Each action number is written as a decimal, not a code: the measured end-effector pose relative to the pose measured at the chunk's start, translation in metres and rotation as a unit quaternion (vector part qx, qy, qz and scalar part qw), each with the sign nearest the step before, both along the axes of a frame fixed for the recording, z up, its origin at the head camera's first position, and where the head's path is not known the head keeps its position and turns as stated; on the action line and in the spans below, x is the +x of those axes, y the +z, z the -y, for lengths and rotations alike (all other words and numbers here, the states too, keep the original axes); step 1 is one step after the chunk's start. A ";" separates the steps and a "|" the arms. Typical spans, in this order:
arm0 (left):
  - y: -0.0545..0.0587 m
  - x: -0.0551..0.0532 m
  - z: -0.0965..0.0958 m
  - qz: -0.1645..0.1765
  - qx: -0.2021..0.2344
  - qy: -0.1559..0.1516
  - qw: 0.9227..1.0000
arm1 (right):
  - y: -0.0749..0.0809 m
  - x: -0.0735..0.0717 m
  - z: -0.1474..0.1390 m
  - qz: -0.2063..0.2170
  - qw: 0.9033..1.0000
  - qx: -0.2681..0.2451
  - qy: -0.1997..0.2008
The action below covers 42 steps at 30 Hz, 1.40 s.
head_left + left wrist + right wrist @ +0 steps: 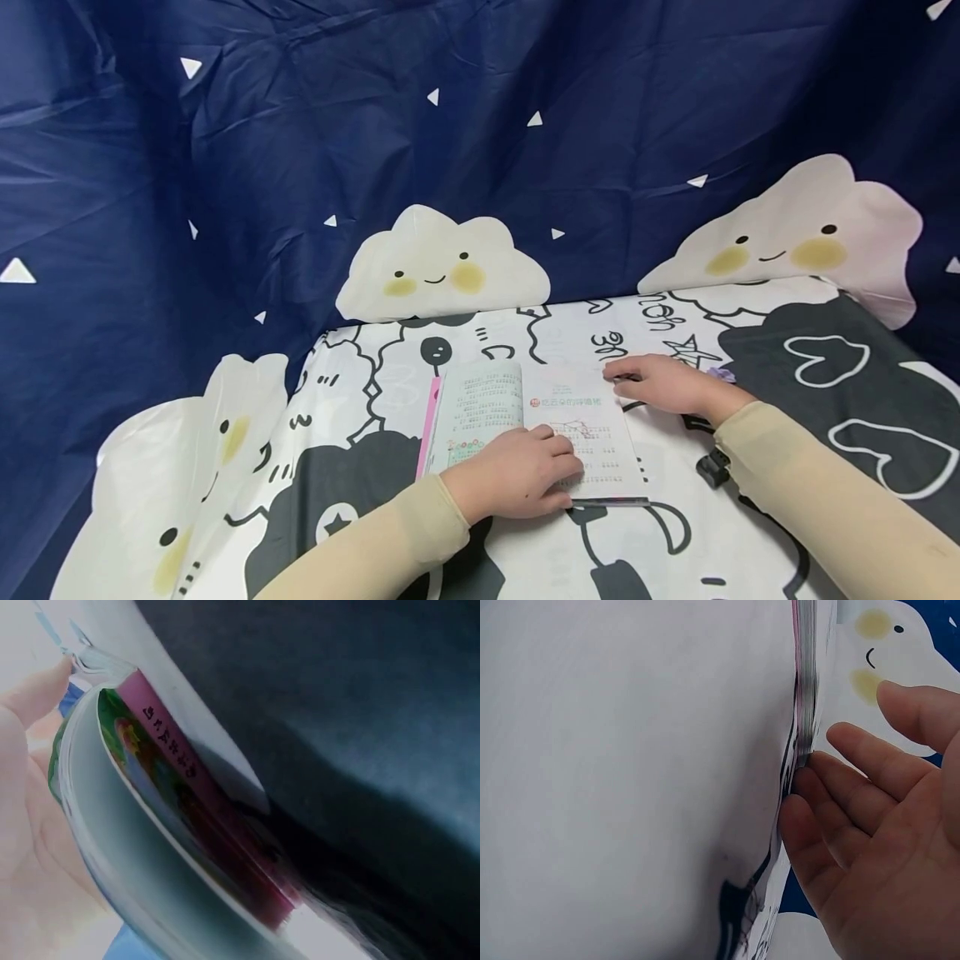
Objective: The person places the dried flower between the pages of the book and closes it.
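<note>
An open book [483, 400] with printed pages lies on the patterned cloth in the head view. My left hand [517, 472] rests across its lower middle, over the fold and part of the right page. Beyond the upper right edge of the book is my right hand [663, 383], fingers extended toward the page and thumb apart. In the right wrist view, the fingertips [802, 776] are right at the page edges [806, 682]. The left wrist view shows the pink cover edge [161, 724] and curved pages, with part of the left hand beside them.
A white cloth [720, 550] with black drawings covers the surface under the book. Dark blue fabric [480, 150] with white triangles and smiling clouds hangs behind it. A small black object [712, 469] is at the right wrist, and a purple item [722, 375] shows behind the right hand.
</note>
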State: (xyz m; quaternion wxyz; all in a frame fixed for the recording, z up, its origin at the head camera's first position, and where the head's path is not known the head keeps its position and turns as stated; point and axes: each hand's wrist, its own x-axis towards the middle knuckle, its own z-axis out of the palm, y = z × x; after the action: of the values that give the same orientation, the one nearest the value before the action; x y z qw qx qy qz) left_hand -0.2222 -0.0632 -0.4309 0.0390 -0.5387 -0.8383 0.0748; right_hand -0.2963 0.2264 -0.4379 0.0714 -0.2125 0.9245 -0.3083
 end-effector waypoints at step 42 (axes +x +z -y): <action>0.017 -0.003 0.063 -0.222 0.147 -0.017 0.964 | 0.003 0.004 -0.007 -0.004 1.000 -0.014 0.020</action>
State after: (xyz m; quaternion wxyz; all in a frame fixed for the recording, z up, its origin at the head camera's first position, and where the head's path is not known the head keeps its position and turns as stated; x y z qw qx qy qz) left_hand -0.2254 -0.1259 -0.4141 0.3040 -0.5107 -0.8014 0.0675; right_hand -0.2922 0.2333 -0.4346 0.0706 -0.2335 0.9160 -0.3184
